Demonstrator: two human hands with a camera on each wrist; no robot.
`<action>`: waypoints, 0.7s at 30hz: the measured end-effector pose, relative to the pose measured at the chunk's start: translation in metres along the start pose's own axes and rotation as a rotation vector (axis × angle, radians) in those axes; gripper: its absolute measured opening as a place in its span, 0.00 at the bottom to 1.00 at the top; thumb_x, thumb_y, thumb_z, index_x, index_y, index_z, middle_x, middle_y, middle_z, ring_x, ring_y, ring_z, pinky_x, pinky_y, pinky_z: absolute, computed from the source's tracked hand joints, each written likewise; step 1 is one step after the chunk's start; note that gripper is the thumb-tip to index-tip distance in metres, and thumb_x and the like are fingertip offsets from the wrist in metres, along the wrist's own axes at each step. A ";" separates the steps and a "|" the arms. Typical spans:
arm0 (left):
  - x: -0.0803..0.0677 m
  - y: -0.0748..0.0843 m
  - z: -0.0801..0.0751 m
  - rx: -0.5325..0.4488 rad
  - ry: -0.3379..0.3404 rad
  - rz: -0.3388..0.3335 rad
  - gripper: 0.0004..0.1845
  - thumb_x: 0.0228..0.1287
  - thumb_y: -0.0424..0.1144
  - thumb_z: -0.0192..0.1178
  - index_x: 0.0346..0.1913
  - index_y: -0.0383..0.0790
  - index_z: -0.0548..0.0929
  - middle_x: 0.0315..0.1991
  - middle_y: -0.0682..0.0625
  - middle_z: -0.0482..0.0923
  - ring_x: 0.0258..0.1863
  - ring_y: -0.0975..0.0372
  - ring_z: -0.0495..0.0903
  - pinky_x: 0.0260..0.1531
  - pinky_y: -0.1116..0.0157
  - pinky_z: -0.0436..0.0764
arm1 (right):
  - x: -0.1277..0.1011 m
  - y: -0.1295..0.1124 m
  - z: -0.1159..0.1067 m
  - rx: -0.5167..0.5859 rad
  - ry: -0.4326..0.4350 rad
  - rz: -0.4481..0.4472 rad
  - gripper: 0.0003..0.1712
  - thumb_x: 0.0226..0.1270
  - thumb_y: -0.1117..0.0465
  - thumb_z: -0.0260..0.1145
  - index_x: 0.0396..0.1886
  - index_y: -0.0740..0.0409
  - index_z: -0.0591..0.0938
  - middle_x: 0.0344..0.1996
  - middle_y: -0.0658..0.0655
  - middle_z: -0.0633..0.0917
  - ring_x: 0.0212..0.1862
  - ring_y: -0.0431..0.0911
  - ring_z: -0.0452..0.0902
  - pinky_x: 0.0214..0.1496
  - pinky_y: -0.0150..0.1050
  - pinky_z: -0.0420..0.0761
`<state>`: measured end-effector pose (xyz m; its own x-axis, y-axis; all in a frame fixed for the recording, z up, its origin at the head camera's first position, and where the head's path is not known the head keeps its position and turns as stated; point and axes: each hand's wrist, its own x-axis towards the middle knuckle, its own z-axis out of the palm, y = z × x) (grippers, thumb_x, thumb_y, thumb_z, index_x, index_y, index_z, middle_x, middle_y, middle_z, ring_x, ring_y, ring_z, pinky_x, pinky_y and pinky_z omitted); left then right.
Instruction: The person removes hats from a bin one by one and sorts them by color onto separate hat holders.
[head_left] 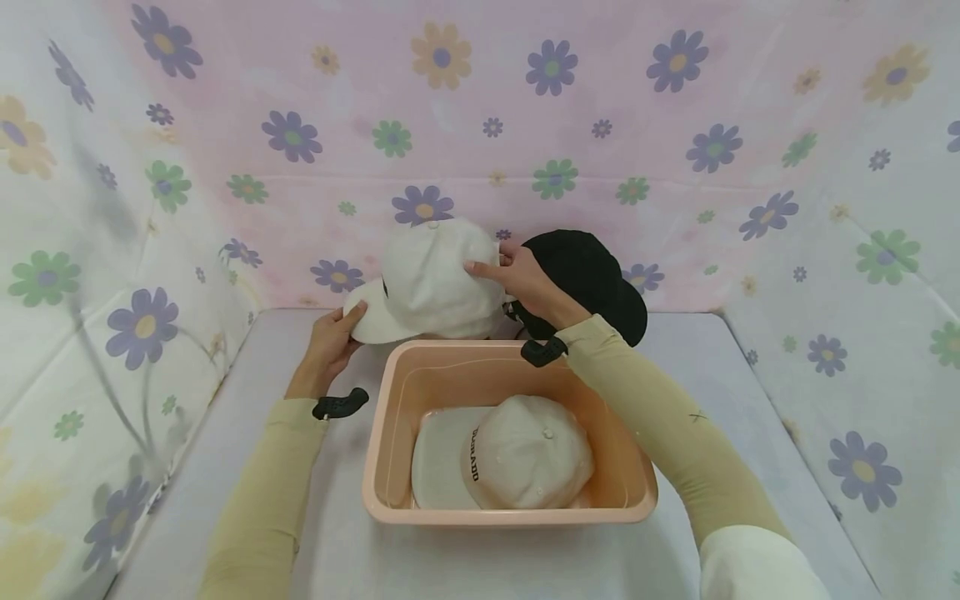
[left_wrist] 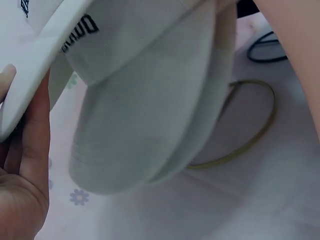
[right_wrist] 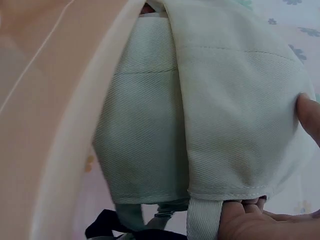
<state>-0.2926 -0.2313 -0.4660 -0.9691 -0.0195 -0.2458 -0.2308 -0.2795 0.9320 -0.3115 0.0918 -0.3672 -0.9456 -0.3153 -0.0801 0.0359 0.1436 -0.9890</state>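
Observation:
Behind the basin, a white baseball cap (head_left: 442, 279) is held by both hands. My left hand (head_left: 326, 348) pinches its brim between thumb and fingers. At the back of the crown, my right hand (head_left: 536, 279) grips the edge, thumb outside and fingers tucked under near a strap (right_wrist: 205, 217) in the right wrist view. Below it, the left wrist view shows another pale cap's brim (left_wrist: 140, 120) with dark lettering above it, and one more brim behind. In the peach basin (head_left: 510, 517) lies a cream cap (head_left: 532, 454), crown up, brim to the left.
A black cap (head_left: 592, 275) sits right of the held cap, against the flowered backdrop (head_left: 480, 100). An olive loop (left_wrist: 235, 153) and a dark loop (left_wrist: 270, 60) lie on the pale surface. Flowered cloth walls stand at both sides.

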 end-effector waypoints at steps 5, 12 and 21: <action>0.007 -0.016 -0.005 0.045 0.012 0.005 0.37 0.75 0.45 0.59 0.76 0.26 0.60 0.40 0.57 0.79 0.37 0.71 0.82 0.36 0.74 0.83 | 0.001 0.008 0.000 -0.051 -0.014 0.033 0.32 0.71 0.53 0.70 0.70 0.59 0.72 0.61 0.62 0.78 0.58 0.55 0.77 0.65 0.52 0.78; 0.008 -0.019 -0.004 0.105 0.008 -0.038 0.39 0.75 0.48 0.58 0.76 0.25 0.59 0.44 0.55 0.75 0.39 0.72 0.80 0.38 0.75 0.82 | 0.000 0.010 0.001 -0.057 -0.040 0.075 0.32 0.71 0.53 0.70 0.69 0.61 0.72 0.61 0.63 0.77 0.58 0.56 0.78 0.65 0.53 0.78; 0.005 -0.017 -0.003 0.147 0.026 -0.076 0.40 0.75 0.48 0.59 0.76 0.25 0.59 0.43 0.54 0.76 0.36 0.73 0.80 0.35 0.75 0.83 | 0.001 0.014 0.000 0.005 -0.117 0.178 0.38 0.72 0.55 0.68 0.76 0.59 0.64 0.67 0.63 0.73 0.63 0.57 0.74 0.70 0.55 0.74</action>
<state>-0.2937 -0.2292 -0.4840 -0.9464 -0.0287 -0.3217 -0.3151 -0.1377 0.9390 -0.3123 0.0936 -0.3808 -0.8802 -0.3922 -0.2671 0.2010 0.2018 -0.9586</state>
